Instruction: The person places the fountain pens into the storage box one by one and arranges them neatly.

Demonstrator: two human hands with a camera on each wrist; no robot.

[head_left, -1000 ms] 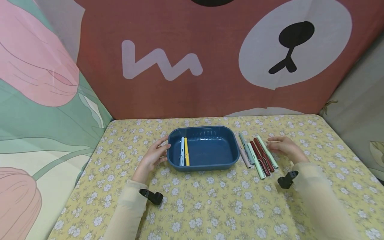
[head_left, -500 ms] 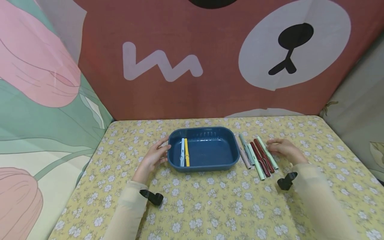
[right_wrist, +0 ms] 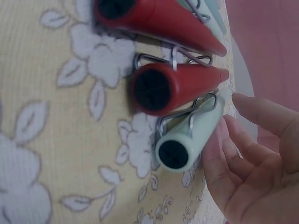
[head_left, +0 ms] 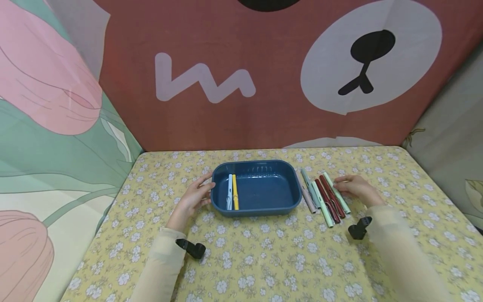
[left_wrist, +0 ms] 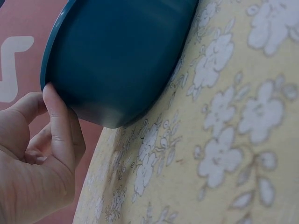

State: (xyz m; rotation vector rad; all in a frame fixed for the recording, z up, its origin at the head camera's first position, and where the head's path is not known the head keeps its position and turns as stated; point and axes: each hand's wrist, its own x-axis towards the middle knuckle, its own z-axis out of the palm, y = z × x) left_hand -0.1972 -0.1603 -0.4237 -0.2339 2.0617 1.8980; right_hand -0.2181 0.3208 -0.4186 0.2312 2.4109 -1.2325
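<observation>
A dark blue rectangular tray (head_left: 260,212) with rounded corners holds a light blue pen (head_left: 229,191) and a yellow pen (head_left: 235,193) near its left end. My left hand (head_left: 194,197) is at that end, a fingertip against the outer rim in the left wrist view. Right of the tray lie several capped pens with wire clips, among them two dark red pens (head_left: 327,199) and a mint green pen (right_wrist: 201,133) on the outer right. Beside this mint green pen is my right hand (head_left: 358,188), its fingers loosely bent, thumb and fingers apart near the pen's far end.
A mauve pen (head_left: 308,199), a grey-green pen (head_left: 307,182) and another mint green pen (head_left: 322,205) lie between the tray and the red pens. A yellow flowered cloth (head_left: 256,260) covers the table. A red printed curtain (head_left: 226,121) hangs behind it.
My right hand has shifted slightly left, closer to the outer mint green pen. The left hand, the tray and the pens stay as they were.
</observation>
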